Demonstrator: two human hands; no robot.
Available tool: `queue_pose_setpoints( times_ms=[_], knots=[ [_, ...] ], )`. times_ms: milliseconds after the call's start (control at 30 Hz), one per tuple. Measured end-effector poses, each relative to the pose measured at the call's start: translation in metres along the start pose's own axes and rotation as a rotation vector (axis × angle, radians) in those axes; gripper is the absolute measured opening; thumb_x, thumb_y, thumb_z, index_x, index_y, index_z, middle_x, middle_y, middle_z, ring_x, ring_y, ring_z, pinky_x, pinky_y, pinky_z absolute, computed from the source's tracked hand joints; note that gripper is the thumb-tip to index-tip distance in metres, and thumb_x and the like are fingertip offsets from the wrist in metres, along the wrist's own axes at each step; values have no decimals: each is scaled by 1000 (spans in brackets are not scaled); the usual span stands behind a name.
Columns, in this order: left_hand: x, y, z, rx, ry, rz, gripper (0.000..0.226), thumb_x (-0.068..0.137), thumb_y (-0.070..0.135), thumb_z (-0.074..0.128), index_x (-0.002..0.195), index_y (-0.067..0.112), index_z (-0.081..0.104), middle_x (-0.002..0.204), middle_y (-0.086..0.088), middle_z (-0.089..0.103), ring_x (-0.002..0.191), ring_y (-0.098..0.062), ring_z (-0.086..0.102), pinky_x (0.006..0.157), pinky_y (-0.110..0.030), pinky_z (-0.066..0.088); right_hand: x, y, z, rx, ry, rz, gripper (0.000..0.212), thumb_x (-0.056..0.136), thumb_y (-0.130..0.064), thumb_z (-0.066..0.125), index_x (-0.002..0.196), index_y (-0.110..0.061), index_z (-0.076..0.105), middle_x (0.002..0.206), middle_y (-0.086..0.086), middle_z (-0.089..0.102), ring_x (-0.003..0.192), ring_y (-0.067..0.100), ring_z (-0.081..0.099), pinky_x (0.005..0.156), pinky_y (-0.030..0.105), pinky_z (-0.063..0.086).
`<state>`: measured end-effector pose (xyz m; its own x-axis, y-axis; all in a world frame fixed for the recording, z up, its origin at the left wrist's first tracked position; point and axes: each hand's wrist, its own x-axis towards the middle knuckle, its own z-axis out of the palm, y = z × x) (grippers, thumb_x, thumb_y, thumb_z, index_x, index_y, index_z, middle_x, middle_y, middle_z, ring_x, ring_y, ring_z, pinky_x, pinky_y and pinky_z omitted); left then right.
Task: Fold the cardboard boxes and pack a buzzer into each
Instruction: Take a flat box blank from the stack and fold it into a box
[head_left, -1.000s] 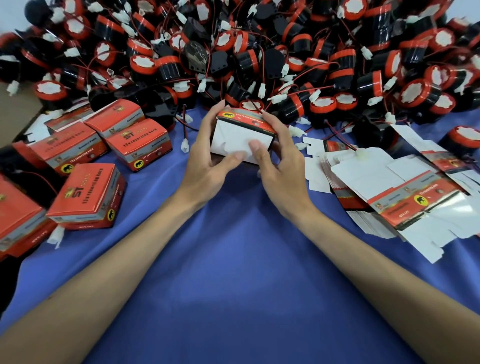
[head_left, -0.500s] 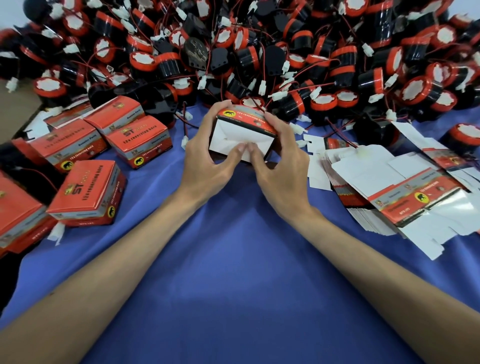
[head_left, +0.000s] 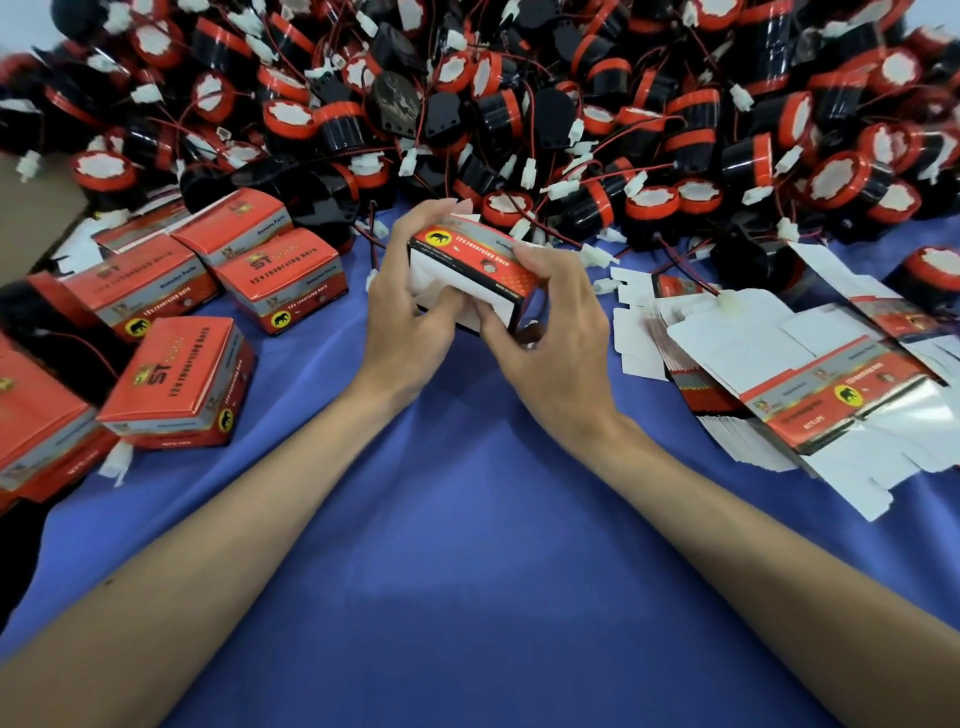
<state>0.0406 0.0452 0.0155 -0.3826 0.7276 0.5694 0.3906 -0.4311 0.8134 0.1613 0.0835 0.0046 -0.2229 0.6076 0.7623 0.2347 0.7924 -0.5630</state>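
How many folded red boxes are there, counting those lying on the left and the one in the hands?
Closed boxes on the left: 5 plainly visible, maybe more hidden
Half-folded box held by left hand and right hand: 1
Total: at least 6

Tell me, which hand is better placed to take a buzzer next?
Probably the right hand: the nearest buzzer lies just beyond its fingers, while the left hand wraps the box more fully.

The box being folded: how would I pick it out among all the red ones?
Find the heap of black-and-red buzzers along the back of the blue cloth. Just before its middle, the left hand and right hand grip one red box. Unlike the closed boxes lying at the left, it shows a white end flap.
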Motion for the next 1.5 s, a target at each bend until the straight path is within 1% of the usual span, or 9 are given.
queue_pose_setpoints(
  times_ms=[200,533,633,700,833,967,1100,1300,1500],
  knots=[
    [0,-1,-1,17,75,-12,63,67,-6,49,126,15,43,125,-10,53,118,-20,53,102,-42,45,-1,-3,1,-8,-22,4,41,81,-10,73,114,5,55,107,18,58,96,11,50,79,2,36],
    [-2,-3,1,135,90,131,59,67,-17,53,125,-7,44,125,-23,48,109,-19,55,94,-25,44,-1,-2,1,-33,31,23,32,72,-1,74,98,7,57,93,17,61,85,14,52,69,11,39],
    [-1,-4,1,103,51,156,59,68,-13,52,125,-4,41,124,-31,46,108,-31,55,96,-40,47,-1,-2,0,-32,46,23,29,70,1,72,93,7,56,87,16,60,82,15,51,71,6,35],
    [-3,-4,0,66,-9,160,62,66,-6,50,126,0,37,127,-33,41,112,-37,52,93,-49,49,2,1,-2,2,55,96,29,73,-1,72,96,2,54,88,12,59,79,14,51,71,4,34],
    [-2,-4,-1,-3,-34,67,63,77,26,53,131,2,33,134,-18,39,119,-23,51,84,-21,50,5,1,-2,53,60,145,42,78,-6,75,112,1,51,106,8,56,96,8,50,80,1,36],
    [-1,0,2,-57,6,-192,71,77,51,53,135,14,33,137,-7,44,112,-7,58,80,-35,58,5,3,0,47,42,102,67,76,0,75,133,2,41,129,13,48,116,4,41,89,0,34],
    [1,-2,4,-168,-77,-265,68,78,41,64,132,9,37,107,9,64,96,-2,66,74,-26,57,4,4,-1,-5,5,60,63,74,5,72,131,2,45,134,16,47,125,23,45,98,13,41],
    [0,-1,2,-89,-17,-213,62,73,47,66,121,13,49,111,3,61,100,-5,62,77,-23,52,3,-3,-3,-119,-6,51,60,75,-19,74,124,6,50,128,16,53,118,28,54,95,41,48],
    [-1,0,2,10,-74,-149,64,78,42,64,129,12,40,126,-6,53,117,-16,53,98,-32,47,5,-7,-6,44,-3,209,59,82,-32,65,132,-6,50,118,1,61,104,10,57,85,18,46]
  ],
)
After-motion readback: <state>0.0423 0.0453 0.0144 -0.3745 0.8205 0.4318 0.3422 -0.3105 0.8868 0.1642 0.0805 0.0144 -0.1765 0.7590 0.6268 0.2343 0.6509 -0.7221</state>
